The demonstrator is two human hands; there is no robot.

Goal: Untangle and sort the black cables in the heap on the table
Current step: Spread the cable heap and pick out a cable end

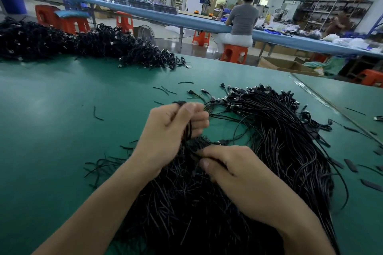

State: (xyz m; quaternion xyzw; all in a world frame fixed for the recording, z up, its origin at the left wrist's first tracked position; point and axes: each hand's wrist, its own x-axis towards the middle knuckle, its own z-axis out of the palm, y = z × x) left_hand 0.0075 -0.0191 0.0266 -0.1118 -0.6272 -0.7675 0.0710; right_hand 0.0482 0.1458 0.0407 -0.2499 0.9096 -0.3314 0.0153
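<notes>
Black thin cables (279,130), a raised bunch gripped in left hand (172,130); right hand (223,165) pinched strands just below. Heap spread along near edge of green matte table (62,120), right of centre. Second black cable pile (83,43) at far-left edge.
</notes>
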